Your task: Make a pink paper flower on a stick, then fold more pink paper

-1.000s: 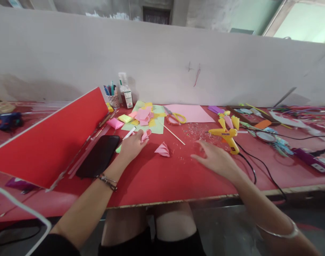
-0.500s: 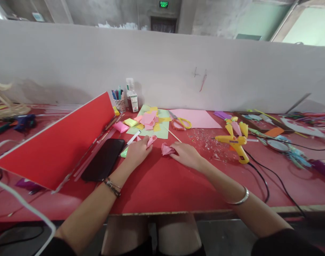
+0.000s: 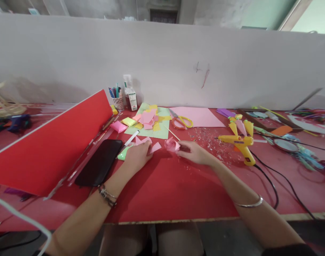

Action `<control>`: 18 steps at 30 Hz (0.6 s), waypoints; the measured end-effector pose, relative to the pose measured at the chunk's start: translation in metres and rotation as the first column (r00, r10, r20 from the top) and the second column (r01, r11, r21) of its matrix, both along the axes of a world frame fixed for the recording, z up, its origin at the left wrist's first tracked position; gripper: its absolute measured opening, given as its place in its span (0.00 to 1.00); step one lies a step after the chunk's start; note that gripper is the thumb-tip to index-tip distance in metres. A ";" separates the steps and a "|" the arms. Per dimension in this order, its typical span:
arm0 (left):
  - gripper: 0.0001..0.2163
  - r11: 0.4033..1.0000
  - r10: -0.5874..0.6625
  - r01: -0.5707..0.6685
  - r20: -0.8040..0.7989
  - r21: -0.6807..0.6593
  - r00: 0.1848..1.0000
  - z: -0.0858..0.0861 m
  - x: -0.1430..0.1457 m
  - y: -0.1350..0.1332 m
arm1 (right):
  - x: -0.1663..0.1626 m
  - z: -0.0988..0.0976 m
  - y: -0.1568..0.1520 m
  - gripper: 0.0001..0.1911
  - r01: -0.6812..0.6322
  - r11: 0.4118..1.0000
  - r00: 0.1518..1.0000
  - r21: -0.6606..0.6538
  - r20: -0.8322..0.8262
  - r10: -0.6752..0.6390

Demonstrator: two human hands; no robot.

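A rolled pink paper rose (image 3: 172, 145) rests on the red tabletop between my hands. Its spiral folds face up. My right hand (image 3: 195, 153) lies just to the right of it, thumb and fingers apart, fingertips at the rose's edge; whether they touch it I cannot tell. A small pink paper piece (image 3: 155, 147) is pinched in the fingers of my left hand (image 3: 138, 155). Under and behind that hand lie more pink paper pieces (image 3: 143, 140), a green packet (image 3: 122, 154) and a white stick-like tool (image 3: 131, 138).
A black phone (image 3: 99, 163) and a leaning red board (image 3: 55, 142) stand left. Behind are pink and yellow paper scraps (image 3: 149, 118), scissors (image 3: 182, 121) and a thin stick (image 3: 173, 133). A yellow glue gun (image 3: 240, 144) with a cable lies right.
My right hand has let go of the pink paper rose and drawn back to the right, so its spiral shows. The left hand has lowered the pink piece towards the table.
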State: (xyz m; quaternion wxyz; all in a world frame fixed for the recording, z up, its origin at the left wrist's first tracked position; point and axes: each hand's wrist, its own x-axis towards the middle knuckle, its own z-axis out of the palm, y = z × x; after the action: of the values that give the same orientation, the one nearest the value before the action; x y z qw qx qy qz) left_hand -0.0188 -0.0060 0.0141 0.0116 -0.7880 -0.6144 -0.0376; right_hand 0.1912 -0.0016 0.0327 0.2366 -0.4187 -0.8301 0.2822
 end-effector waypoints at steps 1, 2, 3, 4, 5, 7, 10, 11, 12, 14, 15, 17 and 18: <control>0.08 1.000 -0.005 0.005 0.015 -0.019 1.000 -0.001 -0.001 0.000 | 0.001 0.000 0.000 0.11 -0.007 1.000 0.999 -0.025 -0.042 0.006; 0.08 0.999 -0.010 0.011 0.031 -0.033 0.999 -0.001 -0.001 0.000 | 0.002 0.000 -0.001 0.11 -0.010 0.999 0.997 -0.043 -0.077 0.007; 0.07 0.999 -0.020 0.022 0.044 -0.038 0.999 -0.001 -0.002 0.000 | 0.002 0.001 -0.002 0.12 -0.011 0.998 0.994 -0.055 -0.106 0.005; 0.07 0.999 -0.034 0.035 0.057 -0.031 0.998 0.000 -0.002 -0.001 | 0.002 0.002 -0.002 0.11 -0.008 0.998 0.992 -0.060 -0.129 0.000; 0.08 0.999 -0.049 0.050 0.076 -0.011 0.996 0.001 -0.002 -0.002 | 0.001 0.002 -0.004 0.11 0.000 0.998 0.989 -0.059 -0.146 -0.009; 0.13 0.996 -0.081 0.072 0.151 0.059 0.985 0.005 -0.002 -0.005 | -0.001 0.002 -0.006 0.10 0.018 0.999 0.984 -0.037 -0.177 -0.024; 0.24 0.982 -0.143 0.086 0.374 0.166 0.916 0.008 -0.001 -0.009 | -0.008 -0.001 -0.010 0.10 0.026 0.999 0.976 0.037 -0.217 -0.017; 0.27 0.975 -0.184 0.104 0.454 0.195 0.872 0.008 -0.001 -0.010 | -0.011 -0.002 -0.011 0.10 0.028 0.997 0.978 0.070 -0.210 -0.013; 0.28 0.967 -0.229 0.131 0.523 0.218 0.821 0.008 -0.001 -0.011 | -0.013 -0.004 -0.013 0.10 0.031 0.994 0.982 0.107 -0.188 -0.011; 0.30 0.948 -0.312 0.194 0.618 0.252 0.722 0.005 -0.001 -0.012 | -0.018 -0.006 -0.015 0.08 0.041 0.982 0.993 0.184 -0.114 -0.021; 0.30 0.939 -0.343 0.223 0.645 0.262 0.683 0.003 -0.001 -0.013 | -0.020 -0.006 -0.016 0.08 0.041 0.975 0.997 0.218 -0.077 -0.025; 0.30 0.926 -0.376 0.266 0.677 0.267 0.632 0.000 0.001 -0.014 | -0.021 -0.007 -0.018 0.09 0.034 0.964 0.999 0.265 -0.014 -0.032; 0.30 0.923 -0.383 0.282 0.688 0.261 0.617 -0.001 0.001 -0.015 | -0.022 -0.007 -0.019 0.10 0.033 0.961 0.999 0.275 0.016 -0.039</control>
State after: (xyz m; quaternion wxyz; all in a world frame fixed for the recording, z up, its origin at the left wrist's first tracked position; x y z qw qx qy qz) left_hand -0.0174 -0.0206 0.0130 -0.1902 -0.8050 -0.4073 -0.3871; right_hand 0.1695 -0.0205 0.0255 0.2889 -0.3998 -0.8559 0.1554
